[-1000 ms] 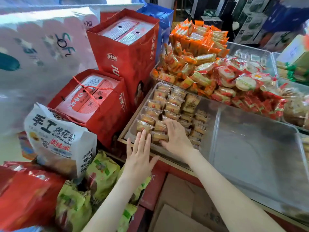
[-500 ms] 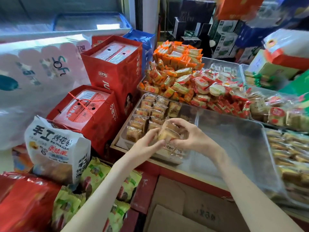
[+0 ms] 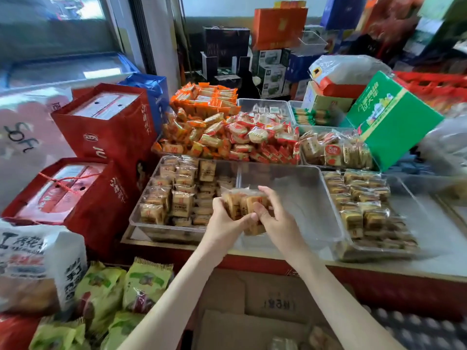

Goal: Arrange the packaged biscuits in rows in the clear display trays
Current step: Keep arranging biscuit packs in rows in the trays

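Both hands hold one bundle of clear-wrapped brown biscuit packs [image 3: 243,204] between them, lifted over the seam of two clear trays. My left hand [image 3: 222,221] grips its left side and my right hand [image 3: 275,218] grips its right side, fingers curled over the top. The left clear tray [image 3: 141,218] holds rows of the same biscuit packs [image 3: 177,195]. The middle clear tray [image 3: 310,198] shows only bare plastic. A third clear tray [image 3: 419,213] on the right carries more rows of packs [image 3: 361,205].
Red gift boxes [image 3: 83,195] stand left of the trays. Heaps of orange and red snack packs [image 3: 227,137] fill the trays behind. A green carton [image 3: 389,120] leans at the back right. Green snack bags [image 3: 121,291] and cardboard [image 3: 252,306] lie below the counter edge.
Both hands lay on the packs in the left tray a second ago. They have gathered a bundle, lifted it and carried it right, toward the middle tray.
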Motion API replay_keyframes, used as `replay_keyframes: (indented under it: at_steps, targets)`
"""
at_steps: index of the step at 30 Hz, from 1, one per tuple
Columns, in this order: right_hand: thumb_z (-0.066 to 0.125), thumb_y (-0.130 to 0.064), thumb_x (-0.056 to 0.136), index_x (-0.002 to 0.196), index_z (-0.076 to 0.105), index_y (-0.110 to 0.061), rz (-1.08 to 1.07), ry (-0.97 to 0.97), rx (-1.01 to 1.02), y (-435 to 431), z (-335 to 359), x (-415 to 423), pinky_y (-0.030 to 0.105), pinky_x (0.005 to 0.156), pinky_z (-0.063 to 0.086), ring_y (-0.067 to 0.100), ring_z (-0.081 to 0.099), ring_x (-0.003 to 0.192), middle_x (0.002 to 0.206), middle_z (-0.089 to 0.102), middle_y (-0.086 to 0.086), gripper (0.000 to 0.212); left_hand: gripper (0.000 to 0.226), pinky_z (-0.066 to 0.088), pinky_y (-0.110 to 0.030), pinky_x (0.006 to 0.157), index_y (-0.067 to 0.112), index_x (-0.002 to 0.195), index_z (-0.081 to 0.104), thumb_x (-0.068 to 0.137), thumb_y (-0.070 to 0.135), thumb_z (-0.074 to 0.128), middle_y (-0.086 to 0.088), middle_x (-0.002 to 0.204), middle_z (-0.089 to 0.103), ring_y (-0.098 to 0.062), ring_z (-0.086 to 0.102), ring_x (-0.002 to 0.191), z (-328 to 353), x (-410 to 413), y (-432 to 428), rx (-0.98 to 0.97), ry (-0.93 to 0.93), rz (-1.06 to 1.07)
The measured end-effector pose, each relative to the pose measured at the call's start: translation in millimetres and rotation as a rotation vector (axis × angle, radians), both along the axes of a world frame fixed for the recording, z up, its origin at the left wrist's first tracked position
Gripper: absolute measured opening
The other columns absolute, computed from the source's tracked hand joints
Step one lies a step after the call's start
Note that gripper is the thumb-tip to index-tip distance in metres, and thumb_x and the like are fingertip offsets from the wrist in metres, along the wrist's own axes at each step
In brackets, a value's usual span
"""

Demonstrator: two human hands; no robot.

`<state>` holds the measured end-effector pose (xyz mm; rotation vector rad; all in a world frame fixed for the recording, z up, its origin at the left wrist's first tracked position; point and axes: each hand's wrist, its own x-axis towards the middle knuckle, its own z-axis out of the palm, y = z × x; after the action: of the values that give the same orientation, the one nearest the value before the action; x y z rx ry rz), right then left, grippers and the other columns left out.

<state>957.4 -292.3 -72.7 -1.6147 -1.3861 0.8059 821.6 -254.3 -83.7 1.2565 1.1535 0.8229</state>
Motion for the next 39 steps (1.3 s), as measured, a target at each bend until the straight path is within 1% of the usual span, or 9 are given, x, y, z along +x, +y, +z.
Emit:
replay_keyframes:
  at_steps: [6, 11, 15, 18, 20, 23, 27, 32, 39]
  targets:
    - [0.071, -0.039, 0.082, 0.134, 0.046, -0.036, 0.012, 0.396, -0.13, -17, 7, 34, 0.031, 0.091, 0.054, 0.01, 0.061, 0.108, 0.119, 0.061, -0.006, 0.057, 0.05, 0.054, -0.041, 0.095, 0.018, 0.12, 0.046, 0.082, 0.032, 0.076, -0.006, 0.115, 0.067, -0.019, 0.067, 0.107, 3, 15, -14, -0.017, -0.159, -0.179]
    - [0.075, -0.039, 0.075, 0.114, 0.063, -0.006, 0.029, 0.816, -0.139, -30, 9, 50, 0.031, 0.077, 0.054, 0.02, 0.066, 0.092, 0.106, 0.068, 0.014, 0.052, 0.039, 0.057, -0.028, 0.074, 0.006, 0.121, 0.058, 0.084, 0.019, 0.063, -0.01, 0.106, 0.072, -0.019, 0.071, 0.092, 11, 8, -19, -0.21, -0.463, -0.191]
    - [0.083, -0.045, 0.069, 0.106, 0.074, -0.011, 0.198, 1.036, -0.102, -38, 8, 52, 0.031, 0.085, 0.055, 0.023, 0.066, 0.1, 0.108, 0.069, 0.013, 0.05, 0.048, 0.049, -0.036, 0.099, 0.003, 0.12, 0.063, 0.079, 0.026, 0.072, -0.014, 0.115, 0.069, -0.023, 0.068, 0.101, 7, 0, -21, -0.263, -0.545, -0.297]
    - [0.058, -0.035, 0.091, 0.112, 0.072, -0.011, 0.248, 1.056, -0.091, -42, 14, 47, 0.031, 0.083, 0.056, 0.023, 0.065, 0.103, 0.112, 0.068, 0.014, 0.034, 0.059, 0.047, -0.041, 0.101, 0.003, 0.128, 0.058, 0.078, 0.03, 0.073, -0.015, 0.119, 0.067, -0.025, 0.066, 0.102, 3, 3, -23, -0.245, -0.457, -0.259]
    - [0.047, -0.028, 0.096, 0.113, 0.07, -0.008, 0.216, 1.034, -0.099, -42, 15, 47, 0.027, 0.072, 0.056, 0.022, 0.067, 0.095, 0.107, 0.069, 0.014, 0.036, 0.06, 0.054, -0.033, 0.086, 0.011, 0.134, 0.051, 0.083, 0.032, 0.075, -0.011, 0.121, 0.068, -0.022, 0.067, 0.101, 5, 8, -25, -0.168, -0.291, -0.148]
    - [0.048, -0.029, 0.094, 0.119, 0.063, -0.004, 0.164, 0.96, -0.108, -42, 13, 47, 0.027, 0.071, 0.056, 0.021, 0.067, 0.093, 0.105, 0.07, 0.014, 0.038, 0.05, 0.055, -0.029, 0.079, 0.023, 0.131, 0.054, 0.086, 0.034, 0.072, -0.002, 0.119, 0.066, -0.014, 0.065, 0.104, 7, 15, -27, 0.057, 0.055, 0.012]
    - [0.053, -0.033, 0.095, 0.129, 0.056, -0.005, 0.093, 0.824, -0.128, -39, 10, 44, 0.031, 0.081, 0.055, 0.026, 0.065, 0.105, 0.118, 0.066, 0.019, 0.045, 0.051, 0.053, -0.032, 0.084, 0.025, 0.139, 0.046, 0.093, 0.037, 0.063, 0.001, 0.122, 0.063, -0.014, 0.063, 0.106, 11, 21, -32, 0.127, 0.211, 0.037]
    - [0.052, -0.031, 0.094, 0.119, 0.058, -0.003, 0.121, 0.883, -0.144, -41, 14, 42, 0.024, 0.074, 0.054, 0.018, 0.066, 0.094, 0.102, 0.069, 0.011, 0.038, 0.069, 0.057, -0.032, 0.078, 0.019, 0.125, 0.054, 0.074, 0.06, 0.074, -0.006, 0.117, 0.067, -0.017, 0.068, 0.1, 11, 28, -32, -0.081, 0.016, -0.068]
    - [0.064, -0.03, 0.077, 0.104, 0.065, -0.01, -0.102, 1.105, -0.173, -48, 8, 60, 0.036, 0.091, 0.048, 0.022, 0.062, 0.091, 0.089, 0.069, 0.009, 0.034, 0.021, 0.058, -0.028, 0.065, 0.002, 0.113, 0.061, 0.095, 0.013, 0.059, -0.014, 0.102, 0.071, -0.023, 0.071, 0.086, 2, 15, -24, -0.439, -0.365, -0.012]
